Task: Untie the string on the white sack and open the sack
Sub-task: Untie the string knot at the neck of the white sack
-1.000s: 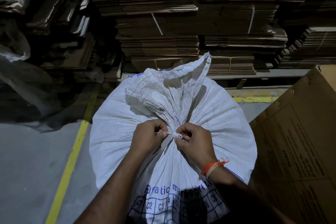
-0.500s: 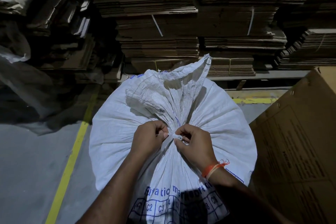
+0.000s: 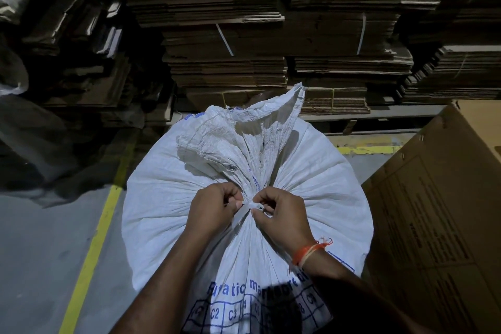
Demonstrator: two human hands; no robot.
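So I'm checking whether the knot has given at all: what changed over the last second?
Very little. Both hands keep pinching the string at the tied neck; the left hand and right hand shifted only slightly, picking at the knot. The white sack is still tied shut, its gathered top standing as before. The cardboard box beside it has not moved.

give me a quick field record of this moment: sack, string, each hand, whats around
sack: white sack, upright on the floor, neck gathered and tied, blue print on the near side
string: white string knotted round the neck, not yet undone
left hand: left hand pinches the string at the knot
right hand: right hand pinches the string at the knot, orange thread on the wrist
right of sack: brown cardboard box
behind: stacks of flattened cardboard
floor: grey, yellow line left of the sack
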